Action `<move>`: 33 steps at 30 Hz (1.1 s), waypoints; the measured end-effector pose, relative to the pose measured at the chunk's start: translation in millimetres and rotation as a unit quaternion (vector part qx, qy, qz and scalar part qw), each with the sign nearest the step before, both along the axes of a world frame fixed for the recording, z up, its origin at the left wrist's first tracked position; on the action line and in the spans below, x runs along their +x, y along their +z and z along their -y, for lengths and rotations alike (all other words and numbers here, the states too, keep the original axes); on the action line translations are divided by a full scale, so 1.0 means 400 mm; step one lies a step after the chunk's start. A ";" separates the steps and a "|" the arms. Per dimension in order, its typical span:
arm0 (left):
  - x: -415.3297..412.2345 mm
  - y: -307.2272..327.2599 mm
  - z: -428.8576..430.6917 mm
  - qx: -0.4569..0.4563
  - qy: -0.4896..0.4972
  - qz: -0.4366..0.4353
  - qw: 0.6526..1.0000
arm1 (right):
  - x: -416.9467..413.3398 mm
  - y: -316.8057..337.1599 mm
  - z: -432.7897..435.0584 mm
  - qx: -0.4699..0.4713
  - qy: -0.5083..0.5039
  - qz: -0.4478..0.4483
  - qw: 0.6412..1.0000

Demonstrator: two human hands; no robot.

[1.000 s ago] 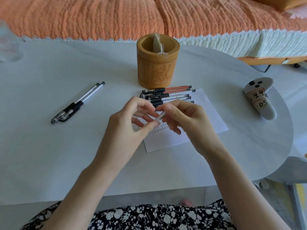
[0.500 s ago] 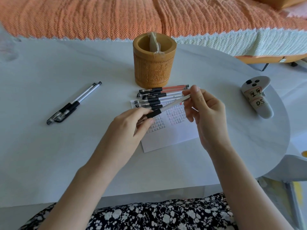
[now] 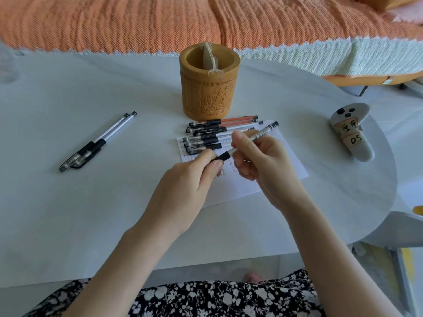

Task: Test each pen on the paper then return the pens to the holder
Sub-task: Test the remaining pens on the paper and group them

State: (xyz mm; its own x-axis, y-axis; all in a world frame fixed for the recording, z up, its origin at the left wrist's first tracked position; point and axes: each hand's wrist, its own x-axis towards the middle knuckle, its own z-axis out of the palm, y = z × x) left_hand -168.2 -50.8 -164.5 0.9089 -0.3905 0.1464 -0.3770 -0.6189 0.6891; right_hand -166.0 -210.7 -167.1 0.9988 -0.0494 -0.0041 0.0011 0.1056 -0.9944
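both hands are working one pen (image 3: 256,136), held in the air over the paper (image 3: 286,165). the left hand (image 3: 187,179) is gripping its black end, with the left fingers (image 3: 207,157) and thumb curled tight round it. the right hand (image 3: 263,163) is holding the clear barrel, with the thumb on top and the right fingers (image 3: 242,161) curled under, a pinch rather than a fist. the pen's far end is sticking out past the right fingertips toward the holder (image 3: 209,88).

my read is that this is a cap step, either coming off or going on. advice: keep pulling or pushing straight along the barrel with no twisting or bending, and keep the right pinch close to the joint so the barrel isn't flexing. keep it low over the paper so the tip is landing on a blank patch next.

the pen row (image 3: 215,136) is lying just beyond the left fingertips, between them and the holder. two pens (image 3: 98,143) are sitting well off to the left of the left hand, and a controller (image 3: 350,131) is sitting well right of the right hand.

hard to tell:
- the tip and cap are buried in the left fist, so i can't tell whether the pen is capped.
- the near pens in the row are partly blocked by the fingers, so the count is unclear.
- the marks on the paper are too small to read.
- something clear-wrapped is poking out of the holder, and i can't identify it.
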 end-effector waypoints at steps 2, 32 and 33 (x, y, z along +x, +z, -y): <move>0.005 -0.004 -0.001 -0.023 0.004 -0.017 1.000 | -0.001 0.005 0.004 0.002 0.004 0.004 1.000; 0.010 -0.032 -0.001 0.144 0.015 -0.045 0.988 | 0.012 -0.008 0.094 -0.071 -0.125 -0.068 0.987; 0.010 -0.033 0.000 0.149 0.015 -0.042 0.988 | 0.013 -0.012 0.093 -0.090 -0.138 -0.066 0.984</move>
